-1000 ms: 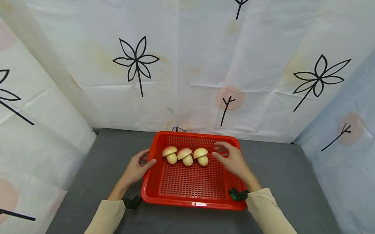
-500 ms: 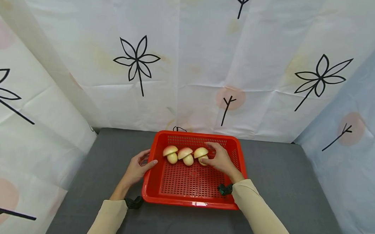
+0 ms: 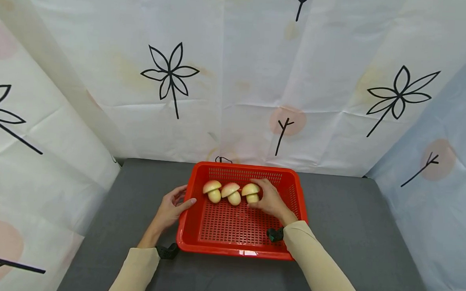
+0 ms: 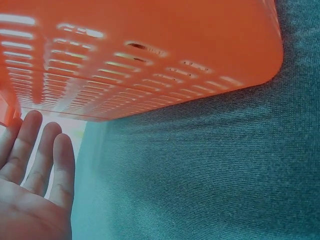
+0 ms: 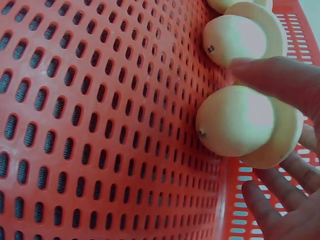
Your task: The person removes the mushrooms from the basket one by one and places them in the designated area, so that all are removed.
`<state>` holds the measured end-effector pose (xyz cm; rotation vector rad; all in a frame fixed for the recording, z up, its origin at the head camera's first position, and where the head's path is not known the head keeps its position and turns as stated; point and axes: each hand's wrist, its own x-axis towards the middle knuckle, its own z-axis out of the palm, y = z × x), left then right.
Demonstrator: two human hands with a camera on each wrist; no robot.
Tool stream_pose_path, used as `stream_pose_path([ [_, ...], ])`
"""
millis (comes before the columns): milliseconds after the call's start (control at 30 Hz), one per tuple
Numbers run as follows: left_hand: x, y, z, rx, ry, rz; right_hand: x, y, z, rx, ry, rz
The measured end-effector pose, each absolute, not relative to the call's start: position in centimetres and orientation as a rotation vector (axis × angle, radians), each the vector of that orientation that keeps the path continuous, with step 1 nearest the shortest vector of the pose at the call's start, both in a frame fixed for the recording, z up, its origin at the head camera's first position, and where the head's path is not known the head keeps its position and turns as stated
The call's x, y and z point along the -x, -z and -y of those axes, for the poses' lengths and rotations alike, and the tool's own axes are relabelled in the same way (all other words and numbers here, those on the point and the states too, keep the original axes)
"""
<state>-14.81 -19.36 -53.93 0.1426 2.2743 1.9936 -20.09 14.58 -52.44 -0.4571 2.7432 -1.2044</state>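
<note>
Three cream mushrooms stand in a row inside a red plastic basket (image 3: 235, 252): the left mushroom (image 3: 212, 191) and middle mushroom (image 3: 231, 193) have pinkish caps, and the right mushroom (image 3: 251, 192) a paler one. My right hand (image 3: 271, 202) reaches around the right mushroom, thumb by its stem and fingers behind its cap. In the right wrist view the thumb (image 5: 280, 75) lies across the near side of this mushroom (image 5: 235, 122), with the other fingers spread beyond it. At the basket's left rim rests my left hand (image 3: 174, 206), thumb over the edge and fingers (image 4: 62, 160) outside the slotted wall.
The basket sits on a grey cloth-covered table (image 3: 351, 231). White fabric (image 3: 236, 75) printed with black flowers hangs behind it and along both sides. A thin black loop (image 3: 223, 159) shows just behind the basket's back rim.
My right hand has moved left from the basket's right side to the right mushroom, its fingers coming around it. The left hand stays at the rim, and the mushrooms keep their places.
</note>
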Motion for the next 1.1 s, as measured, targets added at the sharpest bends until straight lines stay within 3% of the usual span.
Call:
stream_pose_path([
  [733, 14.6, 53.6, 19.0, -0.107, -2.044, -2.239, 20.1, 53.0, -15.0, 0.401, 1.142, -2.754],
  [1100, 14.6, 53.7, 19.0, -0.109, -2.049, -2.243, 19.4, 50.9, -15.3, 0.415, 1.221, -2.753],
])
